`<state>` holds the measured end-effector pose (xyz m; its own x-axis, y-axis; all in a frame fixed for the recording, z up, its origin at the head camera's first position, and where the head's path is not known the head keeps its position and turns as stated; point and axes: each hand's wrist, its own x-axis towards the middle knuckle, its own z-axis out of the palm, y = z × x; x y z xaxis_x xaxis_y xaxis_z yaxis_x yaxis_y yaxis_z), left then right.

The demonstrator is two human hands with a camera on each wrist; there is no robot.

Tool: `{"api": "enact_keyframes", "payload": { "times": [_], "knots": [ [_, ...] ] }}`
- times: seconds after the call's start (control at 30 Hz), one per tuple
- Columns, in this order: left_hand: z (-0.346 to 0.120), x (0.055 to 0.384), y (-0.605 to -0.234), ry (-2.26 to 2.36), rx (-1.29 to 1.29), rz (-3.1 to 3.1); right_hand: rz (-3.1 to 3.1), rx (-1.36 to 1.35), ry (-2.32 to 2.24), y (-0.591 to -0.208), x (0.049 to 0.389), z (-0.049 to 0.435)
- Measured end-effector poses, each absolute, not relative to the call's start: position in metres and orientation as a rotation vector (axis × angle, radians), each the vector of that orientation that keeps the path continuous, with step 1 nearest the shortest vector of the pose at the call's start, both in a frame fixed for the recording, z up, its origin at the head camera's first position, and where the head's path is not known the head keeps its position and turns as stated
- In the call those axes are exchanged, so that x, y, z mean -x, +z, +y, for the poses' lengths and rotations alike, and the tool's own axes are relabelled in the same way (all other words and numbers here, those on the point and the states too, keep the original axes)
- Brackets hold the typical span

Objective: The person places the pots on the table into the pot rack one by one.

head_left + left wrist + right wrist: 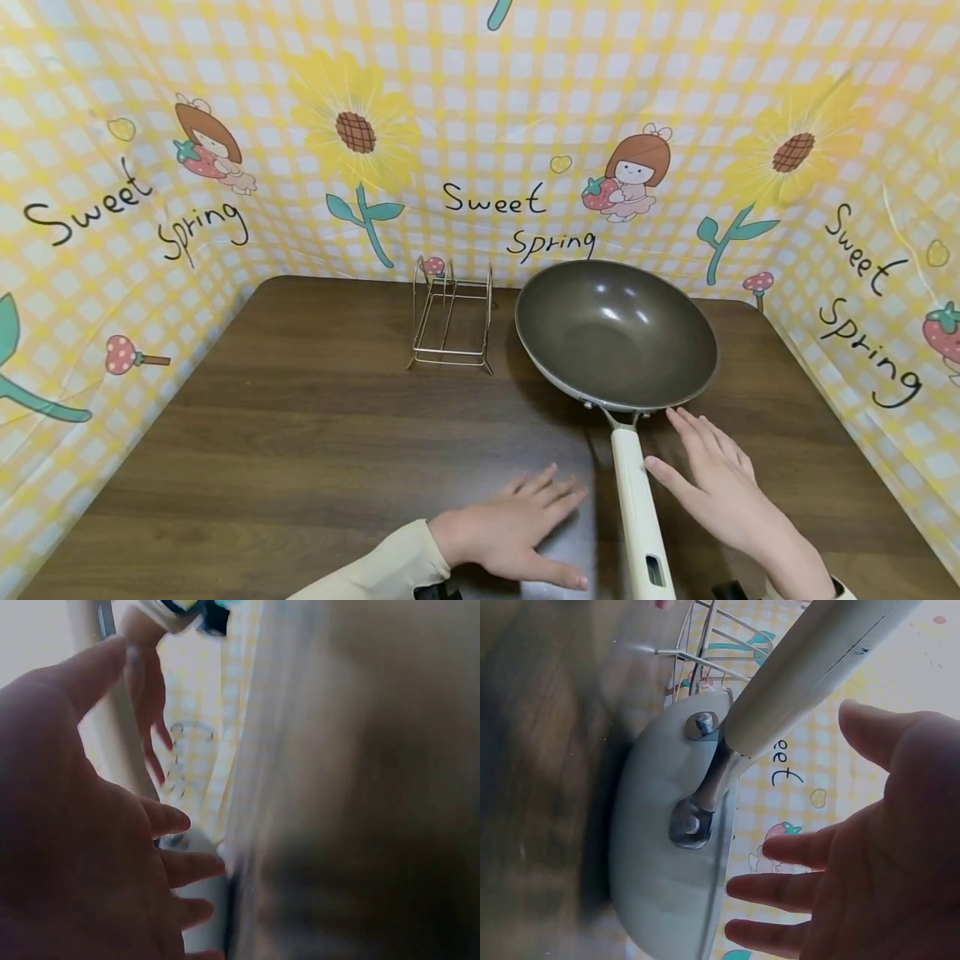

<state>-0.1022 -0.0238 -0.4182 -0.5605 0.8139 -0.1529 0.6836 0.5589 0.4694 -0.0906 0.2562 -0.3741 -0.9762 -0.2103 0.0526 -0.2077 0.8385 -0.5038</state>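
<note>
Clearly, pan handle (pixel 637 500) runs to frame's bottom edge between right hand (pixel 723 492), nearer, and left hand (pixel 513 529); both spread, empty.

The site was a small enclosed tabletop station of domestic character, formed by a dark wood-grain counter (pixel 300 433) bounded at the rear and on both sides by a yellow-and-white checked cloth (pixel 465 92). The cloth carried printed sunflowers (pixel 356 132) and "Sweet Spring" lettering (pixel 495 200), while a long-handled pan (pixel 615 342) and a wire rack (pixel 448 320) on the counter gave the station a kitchen-like character. The cloth screened the room beyond, so the building type could not be determined.
</note>
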Motion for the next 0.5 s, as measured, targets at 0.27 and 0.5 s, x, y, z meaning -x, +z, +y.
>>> {"api": "enact_keyframes", "payload": {
  "times": [0.27, 0.5],
  "knots": [
    [0.0, 0.099, -0.421, 0.818, -1.251, 2.072, 2.653, 0.361, -1.086, -0.384, 0.104, 0.267],
    [0.017, 0.088, -0.429, 1.339, -0.908, 1.522, 1.977, 0.611, -1.591, -0.411, 0.133, 0.277]
  ]
}}
